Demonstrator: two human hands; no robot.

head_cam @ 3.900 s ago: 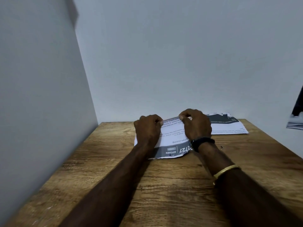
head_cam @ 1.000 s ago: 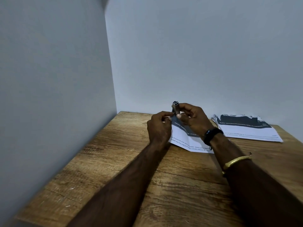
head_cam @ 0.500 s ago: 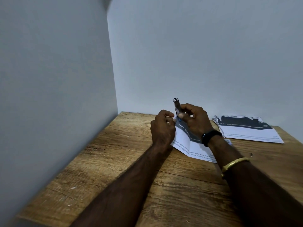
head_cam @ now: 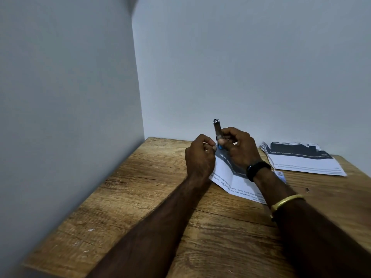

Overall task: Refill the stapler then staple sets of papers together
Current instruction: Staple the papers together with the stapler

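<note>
**Wooden table in a wall corner**

The wooden table (head_cam: 140, 197) carries a stack of printed papers (head_cam: 301, 161) at its far right. Nearer the middle lies a creased printed sheet (head_cam: 230, 177), its far end raised. A small dark speck (head_cam: 307, 190) sits between them.

Black wristband (head_cam: 258, 169), gold bangle (head_cam: 286, 202)

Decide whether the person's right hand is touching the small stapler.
Touching. The head view shows the right hand with its fingers curled round the stapler, whose metal end sticks up above them.
</note>
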